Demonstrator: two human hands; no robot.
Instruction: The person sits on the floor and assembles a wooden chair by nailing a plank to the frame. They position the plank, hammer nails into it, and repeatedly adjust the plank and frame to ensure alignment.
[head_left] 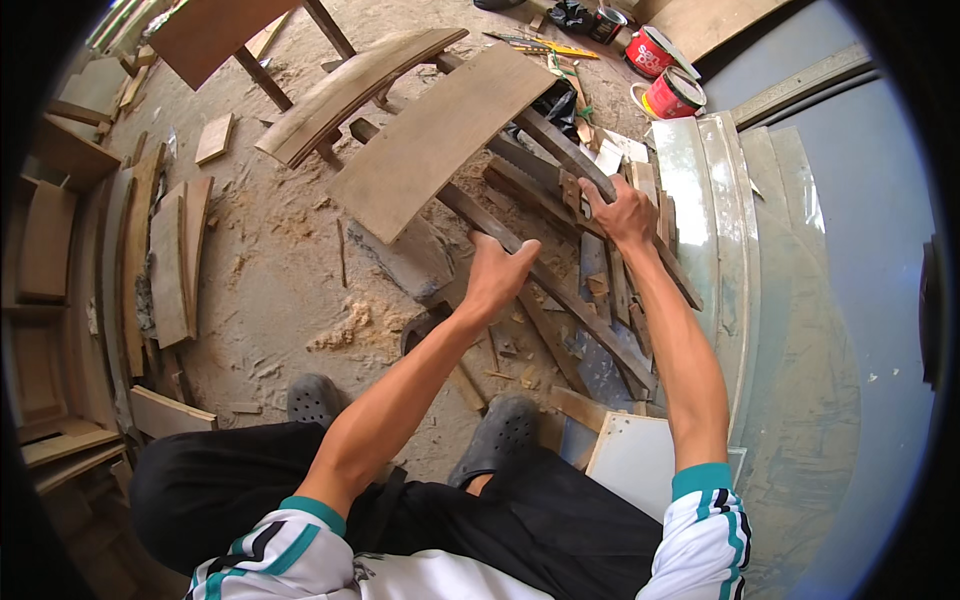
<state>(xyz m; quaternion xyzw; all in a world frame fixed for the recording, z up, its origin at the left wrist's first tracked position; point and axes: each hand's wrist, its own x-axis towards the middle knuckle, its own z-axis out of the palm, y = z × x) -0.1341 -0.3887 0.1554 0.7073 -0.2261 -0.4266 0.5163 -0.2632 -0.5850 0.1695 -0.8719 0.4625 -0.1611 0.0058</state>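
Note:
Both my hands hold a wooden chair, tilted over in front of me. Its flat, light brown seat panel (440, 140) faces up at me, and a curved wooden rail (362, 92) lies just beyond it. Around the nearer long leg (590, 318) my left hand (497, 270) is closed, below the panel's edge. Farther right, my right hand (627, 212) grips the other long leg (560, 145). Both legs slope down toward the lower right, over a pile of scrap wood (540, 200). The chair's underside is mostly hidden.
Sawdust covers the ground (290, 260). Wooden boards (170, 270) and cabinet-like frames stand at left. Glass sheets (700, 190) lean along the right side. Red cans (672, 95) and a yellow-handled saw (560, 47) lie at the back. Another wooden piece (215, 40) stands far left.

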